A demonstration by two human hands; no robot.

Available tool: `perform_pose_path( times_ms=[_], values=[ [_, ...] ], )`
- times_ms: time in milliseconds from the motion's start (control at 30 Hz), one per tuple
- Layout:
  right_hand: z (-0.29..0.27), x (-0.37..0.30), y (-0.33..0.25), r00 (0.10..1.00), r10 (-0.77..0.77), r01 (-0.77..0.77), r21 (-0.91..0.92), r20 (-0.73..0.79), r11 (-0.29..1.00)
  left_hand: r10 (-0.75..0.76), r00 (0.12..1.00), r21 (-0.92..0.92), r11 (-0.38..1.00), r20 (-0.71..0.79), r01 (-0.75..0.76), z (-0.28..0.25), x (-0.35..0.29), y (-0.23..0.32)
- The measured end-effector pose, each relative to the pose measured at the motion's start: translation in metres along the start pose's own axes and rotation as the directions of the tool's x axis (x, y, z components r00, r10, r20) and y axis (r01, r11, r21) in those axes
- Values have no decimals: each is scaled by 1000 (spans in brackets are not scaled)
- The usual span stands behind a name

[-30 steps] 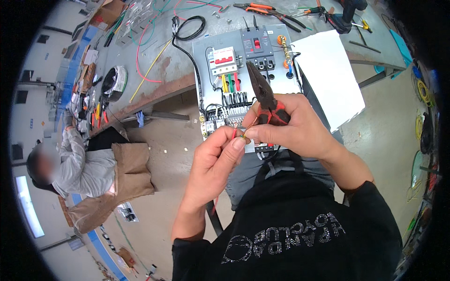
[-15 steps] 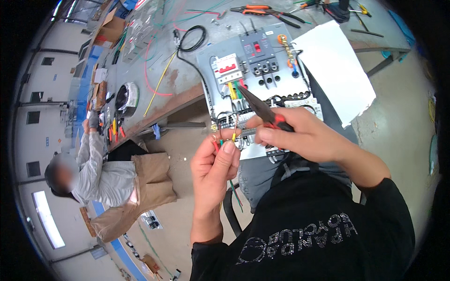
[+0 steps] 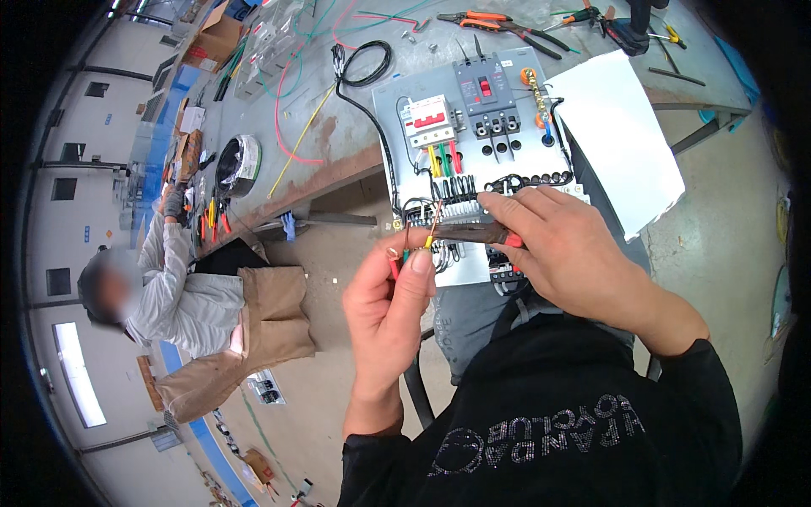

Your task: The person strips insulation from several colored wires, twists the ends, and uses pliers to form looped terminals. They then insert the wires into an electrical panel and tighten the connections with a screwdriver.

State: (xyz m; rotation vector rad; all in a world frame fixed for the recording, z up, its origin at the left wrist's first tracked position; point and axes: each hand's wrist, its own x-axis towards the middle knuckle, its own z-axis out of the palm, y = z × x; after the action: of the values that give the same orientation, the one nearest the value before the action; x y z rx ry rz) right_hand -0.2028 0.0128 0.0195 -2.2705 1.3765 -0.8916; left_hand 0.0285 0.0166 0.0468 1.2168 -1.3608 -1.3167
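My left hand (image 3: 384, 300) pinches several insulated wires between thumb and fingers. A red wire (image 3: 394, 268), a green wire (image 3: 406, 254) and a yellow wire (image 3: 428, 242) stick up from the grip, with bare copper ends. My right hand (image 3: 574, 249) grips long-nosed pliers (image 3: 473, 232) with red handles. Their dark jaws point left and reach the yellow wire's bare end; whether they clamp it I cannot tell. Just beyond lies a pale mounting panel (image 3: 525, 158) carrying a white breaker with red levers (image 3: 429, 121), a dark grey breaker (image 3: 487, 91) and rows of terminals.
A metal workbench (image 3: 338, 135) runs across the far side. On it are a coiled black cable (image 3: 367, 68), orange-handled pliers (image 3: 490, 19), a wire roll (image 3: 238, 166) and loose wires. White sheet (image 3: 621, 135) lies right of the panel. Another person (image 3: 198, 291) works at left.
The pliers have swung from pointing up toward the white breaker to lying sideways, jaws at the yellow wire. My left hand keeps its pinch. The view has shifted slightly.
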Motion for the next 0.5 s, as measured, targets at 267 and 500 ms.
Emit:
perform_pose_path(
  times_ms=[267,500],
  values=[
    [-1,-1,-5,993,78,-79,6,85,997,61,998,93,994,-16,-59,-3,-2,-8],
    [5,-2,-3,997,44,-46,46,63,998,51,999,122,991,2,-51,-6,-2,-9]
  ],
)
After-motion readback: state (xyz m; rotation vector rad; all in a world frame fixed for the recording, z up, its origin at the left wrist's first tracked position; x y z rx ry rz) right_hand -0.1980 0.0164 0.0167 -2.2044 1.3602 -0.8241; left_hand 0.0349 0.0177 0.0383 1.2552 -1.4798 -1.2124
